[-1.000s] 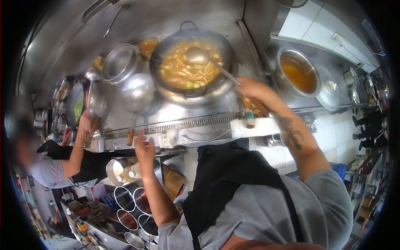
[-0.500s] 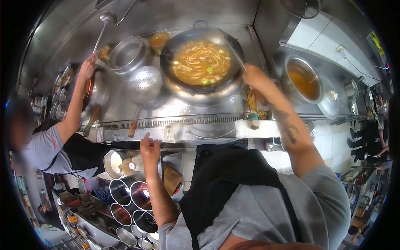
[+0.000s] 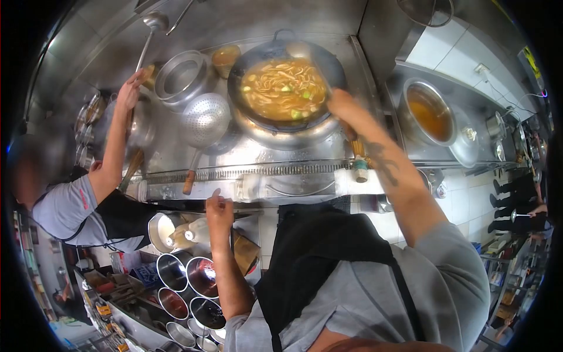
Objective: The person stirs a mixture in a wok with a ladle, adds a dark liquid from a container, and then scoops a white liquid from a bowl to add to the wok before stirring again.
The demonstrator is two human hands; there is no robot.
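Note:
My right hand [image 3: 345, 107] is closed round the handle of a ladle [image 3: 299, 51], whose bowl is at the upper part of a black wok [image 3: 335, 67]; the handle is blurred. In the wok lie noodles [image 3: 281, 88] in brown broth with pale and green pieces. My left hand [image 3: 219, 212] hangs in front of the stove edge, away from the wok, its fingers partly curled with the index finger pointing out and nothing held. A perforated skimmer [image 3: 205, 120] with a wooden handle rests left of the wok, just beyond that hand.
Left, a co-worker's hand [image 3: 130, 89] holds another ladle [image 3: 155, 22]. A metal strainer bowl [image 3: 180, 77] and a can [image 3: 225, 57] stand behind the skimmer. A pot of brown liquid [image 3: 427, 114] is at the right. Metal containers [image 3: 171, 271] stand below left. A brush [image 3: 359, 161] lies by the stove edge.
My right hand has moved left towards the wok with the ladle. The noodles have shifted in the broth. My left hand has moved slightly right in view.

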